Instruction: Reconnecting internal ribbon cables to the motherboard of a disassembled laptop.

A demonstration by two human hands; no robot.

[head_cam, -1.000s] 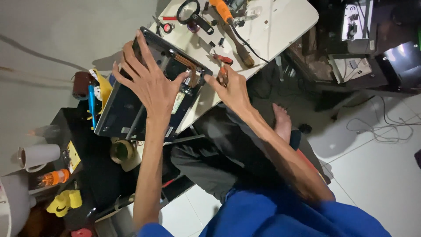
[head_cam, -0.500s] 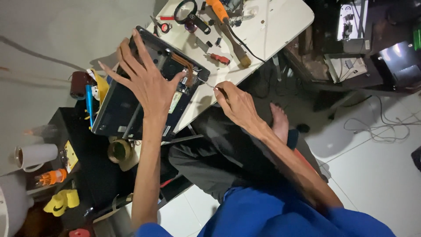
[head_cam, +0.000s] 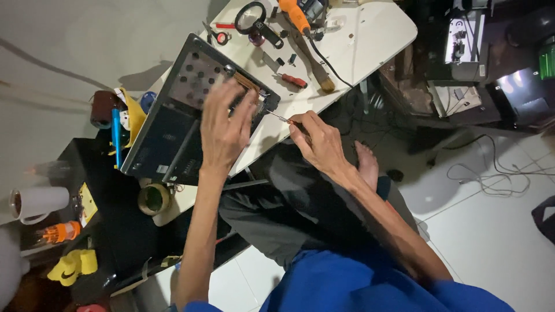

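Laptop: dark opened laptop (head_cam: 173, 130) lying underside up on the white table (head_cam: 376, 40), its perforated inner plate and a strip of brown circuit board showing at the far end.
Left hand: the left hand (head_cam: 225, 130) rests flat on the laptop, fingers spread and slightly blurred, their tips at the brown board near the machine's far corner; it presses down and grips nothing.
Right hand: the right hand (head_cam: 318, 141) sits just beside the laptop's near right edge, fingers curled tightly around a thin screwdriver (head_cam: 280, 117).
Screwdriver: its metal shaft points from the right hand toward the laptop's corner; whether the tip touches the casing I cannot tell.
Beyond the laptop: a black magnifying glass (head_cam: 254, 17), small scissors (head_cam: 217, 36), an orange-handled tool (head_cam: 295, 14), a brush with a wooden handle (head_cam: 312, 60) and a small red-handled screwdriver (head_cam: 292, 80) lie scattered on the table.
Left of the laptop: yellow and blue tools (head_cam: 124, 115) poke out from behind its edge, and a brown tape roll (head_cam: 103, 107) stands just past them.
Below the laptop: a roll of tape (head_cam: 153, 199) sits on a dark stand, with a white mug (head_cam: 37, 203) and an orange bit holder (head_cam: 58, 232) farther out.
Person: seated, dark trousers, blue shirt, one bare foot (head_cam: 365, 164) on the white tiled floor, well to the right of the laptop.
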